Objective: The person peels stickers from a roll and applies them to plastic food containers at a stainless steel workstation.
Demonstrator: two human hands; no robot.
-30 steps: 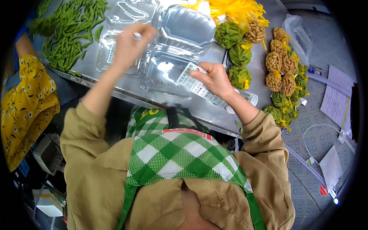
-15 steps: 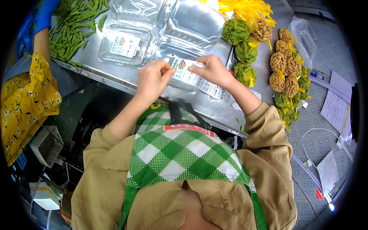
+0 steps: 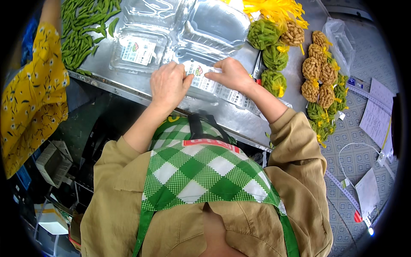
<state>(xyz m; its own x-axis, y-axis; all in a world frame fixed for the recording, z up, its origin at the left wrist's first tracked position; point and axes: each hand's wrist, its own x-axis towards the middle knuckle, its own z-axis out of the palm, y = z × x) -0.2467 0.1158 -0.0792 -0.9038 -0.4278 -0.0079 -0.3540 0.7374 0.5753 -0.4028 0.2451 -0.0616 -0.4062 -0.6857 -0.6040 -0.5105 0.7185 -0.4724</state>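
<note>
A strip of white printed labels [image 3: 229, 93] with a small green and red picture stretches between my hands, above the near edge of the metal table. My left hand [image 3: 168, 83] is closed with its thumb at the strip's left end; its fingertips are mostly hidden. My right hand [image 3: 231, 73] pinches the strip between thumb and fingers, and the rest trails down to the right. Beneath the strip lies a clear plastic container [image 3: 199, 95], partly covered. To the left sits a closed clear container [image 3: 160, 45] with a white label [image 3: 138, 50] on its lid.
More clear containers [image 3: 216, 21] lie behind. Green pods [image 3: 81, 40] are spread at far left, near a co-worker's yellow flowered sleeve [image 3: 36, 94]. On the right are green bundles [image 3: 274, 58], brown knotted bundles [image 3: 311, 68], yellow ribbons [image 3: 274, 8] and scissors [image 3: 257, 68].
My left hand has turned so its back faces up more, and shifted slightly left. My right hand has moved a little left and up. The co-worker's arm has moved up and away.
</note>
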